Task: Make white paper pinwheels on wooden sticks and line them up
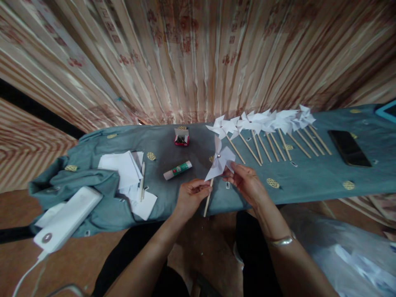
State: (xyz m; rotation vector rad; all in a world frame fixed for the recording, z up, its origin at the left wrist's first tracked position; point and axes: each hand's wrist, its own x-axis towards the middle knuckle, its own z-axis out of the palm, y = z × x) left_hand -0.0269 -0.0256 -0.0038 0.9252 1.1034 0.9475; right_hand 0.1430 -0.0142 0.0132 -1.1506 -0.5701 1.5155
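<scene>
A white paper pinwheel [220,161] with a pin at its centre is held up over the front edge of the table. My left hand [192,199] pinches its wooden stick [208,202] just below the paper. On the other side, my right hand [246,181] has thumb and fingers closed on the edge of one paper blade. Behind them lies a row of several finished-looking pinwheels [262,123], their sticks pointing toward me. Left of the held pinwheel are a glue stick [177,170] and a small open red box [181,138] with dark small pieces inside.
White paper sheets [122,169] and thin sticks [142,181] lie on the left of the cloth-covered table [247,194]. A white power bank [68,218] with a cable rests at the left corner. A black phone [349,148] lies right. Patterned curtains [185,62] hang behind.
</scene>
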